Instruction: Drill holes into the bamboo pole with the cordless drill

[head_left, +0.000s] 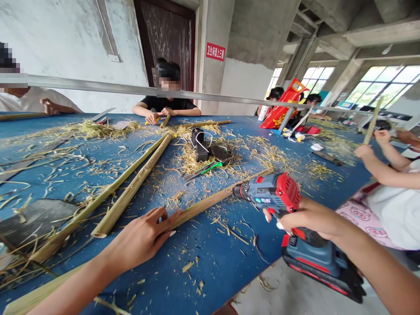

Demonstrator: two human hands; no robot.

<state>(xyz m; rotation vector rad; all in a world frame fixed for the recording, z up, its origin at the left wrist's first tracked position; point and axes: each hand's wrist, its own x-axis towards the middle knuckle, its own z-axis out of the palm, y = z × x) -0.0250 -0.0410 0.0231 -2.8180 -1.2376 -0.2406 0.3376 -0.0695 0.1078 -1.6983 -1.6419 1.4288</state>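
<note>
My left hand rests with fingers stretched flat on the near end of a split bamboo strip that lies across the blue table. My right hand is wrapped round the grip of a red and grey cordless drill. The drill's nose points left and meets the bamboo strip about midway along it. The drill's battery hangs past the table's near edge.
Two long bamboo poles lie diagonally at left amid shavings. Green-handled scissors and a black device sit mid-table. People work opposite and at right; one holds up a stick. A red bag stands far back.
</note>
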